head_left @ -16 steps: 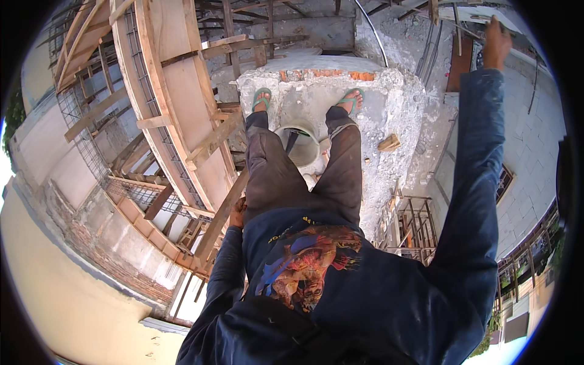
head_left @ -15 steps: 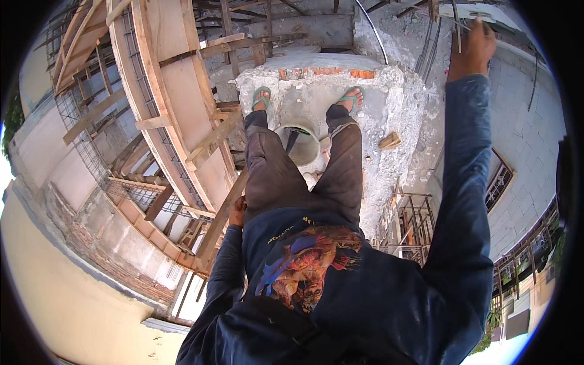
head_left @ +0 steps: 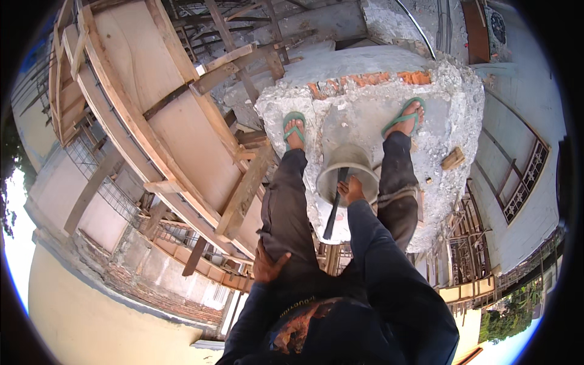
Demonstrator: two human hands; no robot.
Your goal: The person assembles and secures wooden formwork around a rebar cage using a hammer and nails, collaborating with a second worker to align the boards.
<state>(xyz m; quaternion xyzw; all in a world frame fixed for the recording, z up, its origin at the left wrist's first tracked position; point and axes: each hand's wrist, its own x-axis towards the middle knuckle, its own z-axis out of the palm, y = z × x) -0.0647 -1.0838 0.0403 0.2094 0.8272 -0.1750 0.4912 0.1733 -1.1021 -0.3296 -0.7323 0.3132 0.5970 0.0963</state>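
Note:
Between my feet, in sandals, stands a grey bucket (head_left: 351,155) on a rough concrete block (head_left: 340,112). My right hand (head_left: 351,188) reaches down to it, fingers closed on a long dark object (head_left: 331,220) that slants out over the rim toward me; I cannot make out what it is. My left hand (head_left: 267,264) rests on my left thigh with its fingers spread and holds nothing.
Timber formwork boards (head_left: 182,152) run along the left beside a drop, with rebar cages beyond. A loose wood offcut (head_left: 453,158) lies right of my leg. Exposed brick (head_left: 417,77) edges the block ahead. Scaffolding (head_left: 468,225) and a grilled window (head_left: 523,176) are lower right.
My right hand has come down from the upper right to the bucket and now grips the dark object. My left hand shows more, on the thigh. The view has shifted and rotated.

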